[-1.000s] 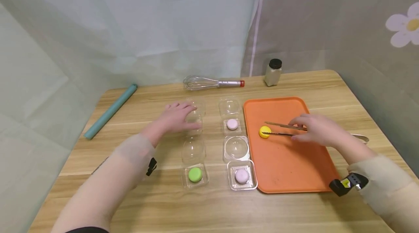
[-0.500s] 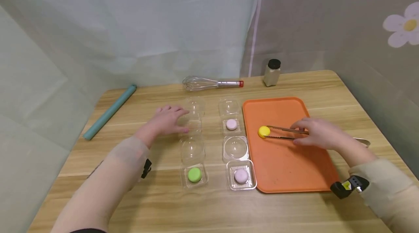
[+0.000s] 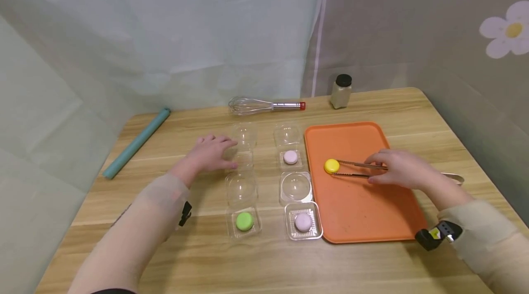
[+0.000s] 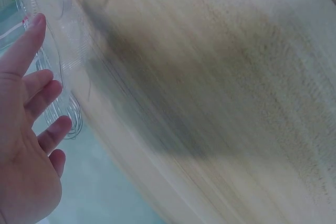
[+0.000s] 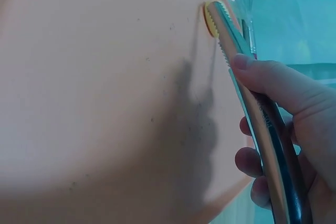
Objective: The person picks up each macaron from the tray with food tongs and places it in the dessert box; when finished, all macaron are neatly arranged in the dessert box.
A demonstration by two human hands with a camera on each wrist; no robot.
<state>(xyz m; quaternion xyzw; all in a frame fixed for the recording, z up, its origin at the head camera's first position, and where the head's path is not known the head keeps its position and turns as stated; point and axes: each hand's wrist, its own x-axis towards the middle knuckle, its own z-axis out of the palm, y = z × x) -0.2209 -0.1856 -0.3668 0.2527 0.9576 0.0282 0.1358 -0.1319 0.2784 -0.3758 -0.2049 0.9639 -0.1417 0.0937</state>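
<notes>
My right hand (image 3: 398,168) holds metal tongs (image 3: 352,175) low over the orange tray (image 3: 363,216). The tongs' toothed tips stand apart at the right edge of a yellow macaron (image 3: 331,166) lying there. In the right wrist view, thumb and fingers grip the tongs (image 5: 273,145) from both sides, and the tips overlap the macaron (image 5: 210,22). My left hand (image 3: 211,154), fingers spread and holding nothing, hovers beside an unfilled clear plastic box (image 3: 245,156) with its lid folded back. The left wrist view shows its fingers (image 4: 37,32) overlapping the clear plastic.
Nearer stands an open clear box with a green macaron (image 3: 244,221). Two more boxes by the tray hold a pink macaron (image 3: 290,157) and a lilac macaron (image 3: 303,222). A whisk (image 3: 264,106), a black-capped jar (image 3: 340,92) and a teal rolling pin (image 3: 136,144) lie farther out.
The tongs' tips have shifted from over the yellow macaron to its right edge. My left hand has drawn slightly left, away from the clear box, then stayed nearly still.
</notes>
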